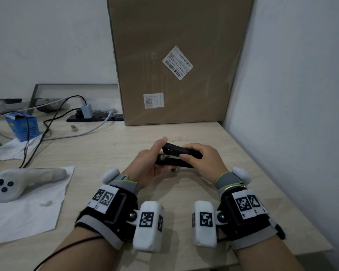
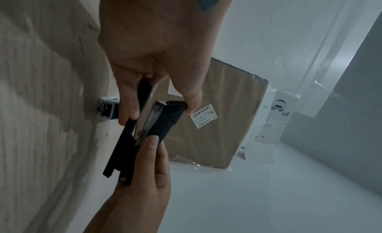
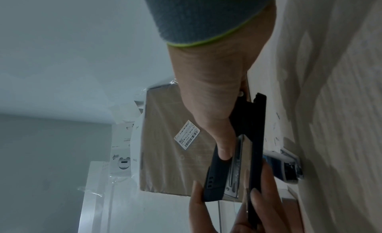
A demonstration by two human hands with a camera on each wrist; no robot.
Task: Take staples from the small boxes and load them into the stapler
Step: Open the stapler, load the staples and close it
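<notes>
A black stapler (image 1: 177,156) is held above the table in both hands, lying roughly level. Its top cover (image 2: 170,120) is lifted a little off the base (image 2: 122,148), and the metal magazine (image 2: 152,120) shows in the gap. My left hand (image 1: 155,155) grips the front end, thumb (image 2: 192,104) on the cover tip and fingers (image 2: 129,109) on the base. My right hand (image 1: 193,156) holds the hinge end with its thumb (image 3: 224,148) on the cover's side. A blue box (image 1: 23,126) stands far left on the table. I can see no loose staples.
A large cardboard box (image 1: 176,61) leans against the wall behind the hands. A power strip (image 1: 95,117) with a charger and cables lies at the back left. A white controller (image 1: 18,182) rests on a paper sheet (image 1: 27,212). The wall (image 1: 292,114) is close on the right.
</notes>
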